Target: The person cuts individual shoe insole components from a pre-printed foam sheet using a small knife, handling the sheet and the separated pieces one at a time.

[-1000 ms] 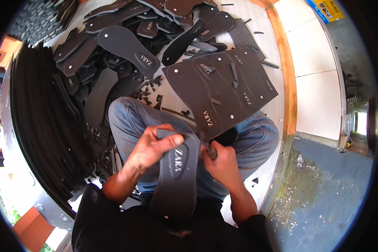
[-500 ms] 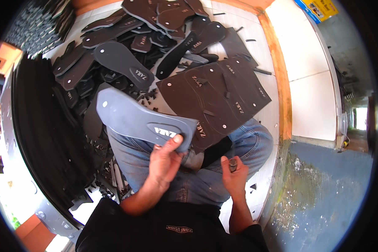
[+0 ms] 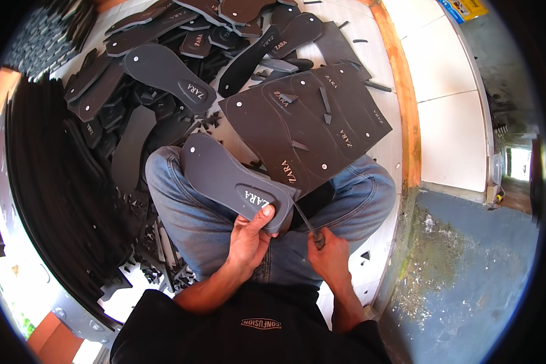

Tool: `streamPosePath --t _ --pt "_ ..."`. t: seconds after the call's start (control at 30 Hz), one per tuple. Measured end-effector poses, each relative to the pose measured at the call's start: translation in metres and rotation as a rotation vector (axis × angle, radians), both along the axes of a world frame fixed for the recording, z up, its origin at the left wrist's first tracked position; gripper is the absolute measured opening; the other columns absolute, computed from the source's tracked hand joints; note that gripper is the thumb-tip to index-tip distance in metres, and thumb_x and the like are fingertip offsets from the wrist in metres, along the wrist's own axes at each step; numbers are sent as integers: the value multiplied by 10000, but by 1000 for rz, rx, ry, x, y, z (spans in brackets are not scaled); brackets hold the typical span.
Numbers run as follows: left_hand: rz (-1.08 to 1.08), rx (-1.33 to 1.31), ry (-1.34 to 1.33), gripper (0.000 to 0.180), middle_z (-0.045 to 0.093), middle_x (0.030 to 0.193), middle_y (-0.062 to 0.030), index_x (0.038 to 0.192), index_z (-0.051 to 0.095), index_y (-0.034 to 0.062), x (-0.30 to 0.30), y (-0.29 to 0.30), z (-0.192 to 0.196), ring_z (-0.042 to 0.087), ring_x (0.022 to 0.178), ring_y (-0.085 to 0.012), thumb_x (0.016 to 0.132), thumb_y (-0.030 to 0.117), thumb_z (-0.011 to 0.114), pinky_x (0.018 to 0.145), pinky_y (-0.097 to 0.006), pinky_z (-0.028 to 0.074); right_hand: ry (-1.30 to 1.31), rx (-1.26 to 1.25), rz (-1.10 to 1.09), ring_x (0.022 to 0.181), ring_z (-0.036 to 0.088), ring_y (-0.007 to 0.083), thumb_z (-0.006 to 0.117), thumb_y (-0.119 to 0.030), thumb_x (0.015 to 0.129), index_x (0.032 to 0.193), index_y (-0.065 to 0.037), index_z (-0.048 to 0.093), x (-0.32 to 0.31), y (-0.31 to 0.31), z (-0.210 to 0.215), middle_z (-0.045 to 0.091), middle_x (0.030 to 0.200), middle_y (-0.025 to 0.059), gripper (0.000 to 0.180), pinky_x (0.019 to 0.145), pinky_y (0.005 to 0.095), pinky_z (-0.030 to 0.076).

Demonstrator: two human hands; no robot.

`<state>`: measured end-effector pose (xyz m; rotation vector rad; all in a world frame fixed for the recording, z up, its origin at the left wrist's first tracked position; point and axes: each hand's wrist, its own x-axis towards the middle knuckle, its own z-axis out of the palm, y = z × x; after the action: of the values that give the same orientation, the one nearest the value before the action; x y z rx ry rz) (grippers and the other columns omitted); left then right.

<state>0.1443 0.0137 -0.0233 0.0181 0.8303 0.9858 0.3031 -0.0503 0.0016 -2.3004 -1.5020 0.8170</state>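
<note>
Head view: my left hand [image 3: 247, 242] grasps a dark sole's [image 3: 230, 179] heel, toe pointing up-left; my right hand [image 3: 329, 255], beside that heel, grips a blade [image 3: 303, 217] touching it.

Bright daylight fills the scene, strongest on the pale tiled floor [image 3: 449, 73] at the upper right, which comes close to washing out. A doorway [image 3: 519, 164] at the far right edge glares white, and the lower left rim is blown out too. Shadows are soft and short. The dark foam sheets [image 3: 309, 130] pick up a dull sheen but lose surface detail. Focus is sharp at the centre; toward the rim straight edges bow strongly, detail smears, and a black circular vignette cuts off all four corners.
</note>
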Motion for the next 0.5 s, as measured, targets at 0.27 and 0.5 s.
streamPosePath --t 0.27,0.5 --pt "-89 4 69 172 654 850 1 945 639 72 -31 -27 -6 619 725 -90 791 102 709 566 -212 471 49 71 334 646 554 445 610 -147 753 671 -9 546 -17 43 3 567 650 241 172 569 495 431" --pt "-168 320 314 265 649 787 -33 949 626 22 -65 48 22 595 627 -105 744 142 744 487 -222 471 380 126 -68 489 502 245 645 -174 806 697 7 545 -17 41 -7 521 538 100 234 488 339 391"
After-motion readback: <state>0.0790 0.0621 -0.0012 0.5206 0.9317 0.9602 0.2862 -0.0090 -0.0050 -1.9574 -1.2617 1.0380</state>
